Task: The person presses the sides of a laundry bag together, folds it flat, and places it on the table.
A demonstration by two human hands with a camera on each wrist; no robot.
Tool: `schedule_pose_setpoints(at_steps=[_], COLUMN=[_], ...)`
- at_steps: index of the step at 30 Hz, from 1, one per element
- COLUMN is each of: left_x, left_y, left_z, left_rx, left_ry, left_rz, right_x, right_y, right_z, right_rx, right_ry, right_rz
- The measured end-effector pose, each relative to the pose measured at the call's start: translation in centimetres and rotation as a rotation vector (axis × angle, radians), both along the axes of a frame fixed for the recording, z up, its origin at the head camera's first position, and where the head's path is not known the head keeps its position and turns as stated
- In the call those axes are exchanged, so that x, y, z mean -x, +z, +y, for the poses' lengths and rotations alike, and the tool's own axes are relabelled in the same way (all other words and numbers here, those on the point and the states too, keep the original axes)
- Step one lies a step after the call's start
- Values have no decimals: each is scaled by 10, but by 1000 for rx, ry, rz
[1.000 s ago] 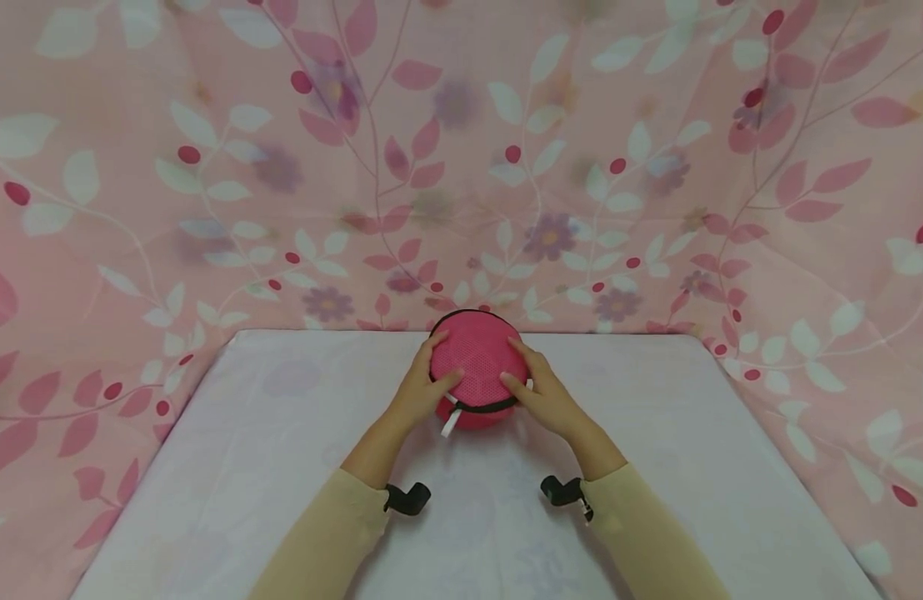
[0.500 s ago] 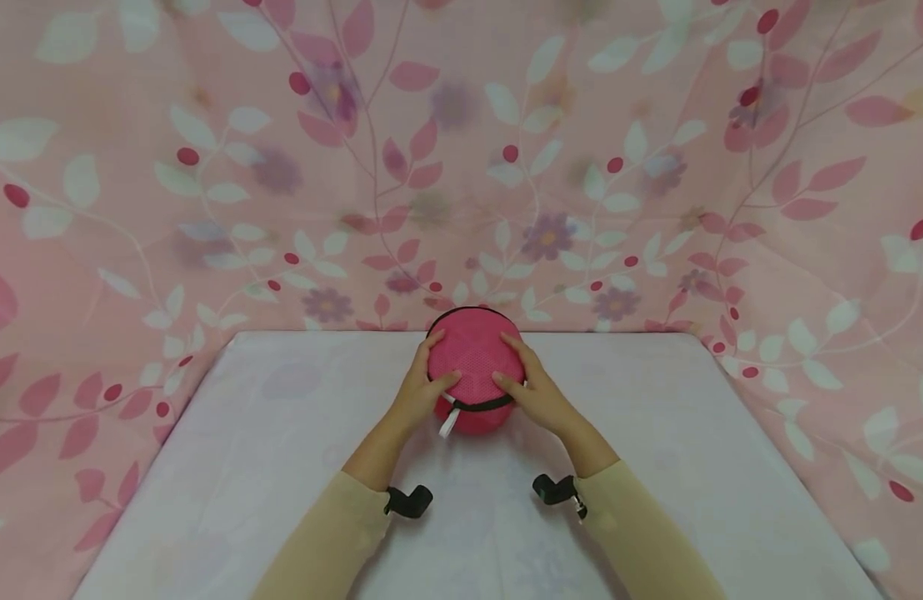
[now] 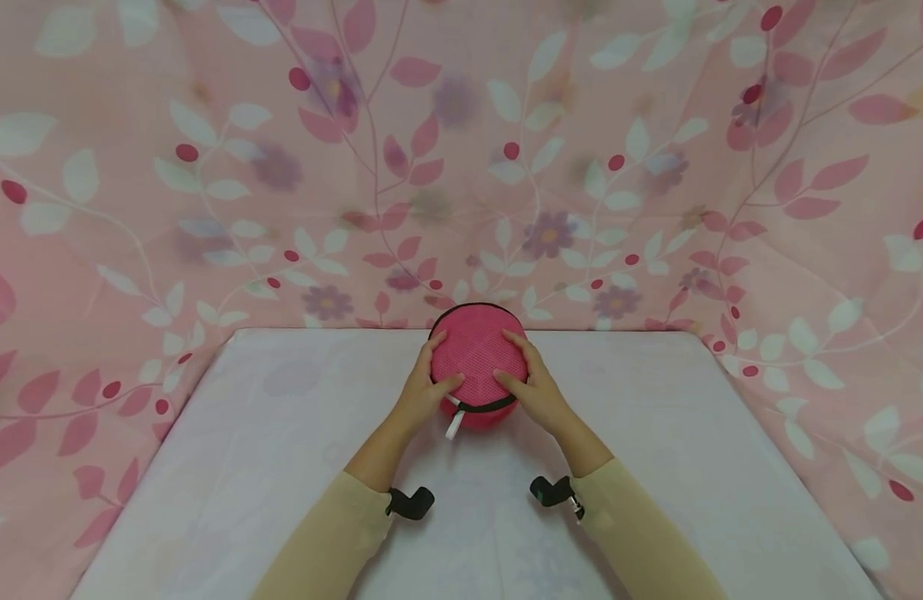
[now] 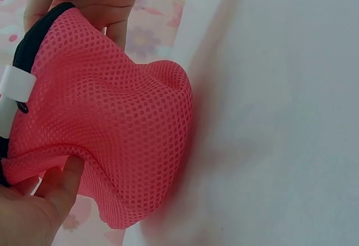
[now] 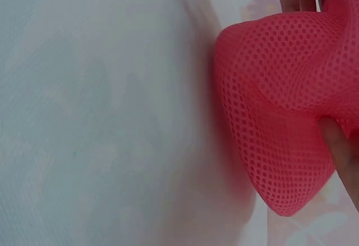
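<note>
Pouch, round, black-rimmed pink mesh, gripped between left hand and right hand; likely positioning, next wanting even support.

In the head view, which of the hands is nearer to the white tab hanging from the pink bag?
The left hand: the white tab hangs on its side of the pink bag. The right hand grips the other side, farther away.
</note>
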State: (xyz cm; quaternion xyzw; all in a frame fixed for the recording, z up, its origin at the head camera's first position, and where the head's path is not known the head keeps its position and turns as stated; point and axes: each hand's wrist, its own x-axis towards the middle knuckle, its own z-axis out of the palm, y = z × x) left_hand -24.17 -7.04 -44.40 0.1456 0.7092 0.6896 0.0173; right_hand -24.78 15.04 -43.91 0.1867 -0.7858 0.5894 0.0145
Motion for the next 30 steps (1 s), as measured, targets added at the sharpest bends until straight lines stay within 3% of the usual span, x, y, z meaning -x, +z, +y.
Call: schedule_pose_setpoints(at_steps=[4, 10, 18, 23, 30], left_x=[-4, 5, 6, 0, -18], left_y=[7, -11, -13, -6, 14], left_z=[-2, 0, -1, -2, 1], left_rx=[23, 68, 116, 83, -65], left_ry=[-13, -5, -11, -31, -11], left_rz=[-10, 15, 13, -11, -5], right_x=[4, 5, 4, 4, 3], right_y=[-7, -10, -10, -13, -16], right_z=[-1, -1, 0, -1, -5], right_rx=[-7, -10, 17, 16, 14], right_ry=[-58, -108, -106, -107, -103], right_rz=[30, 21, 0, 6, -6])
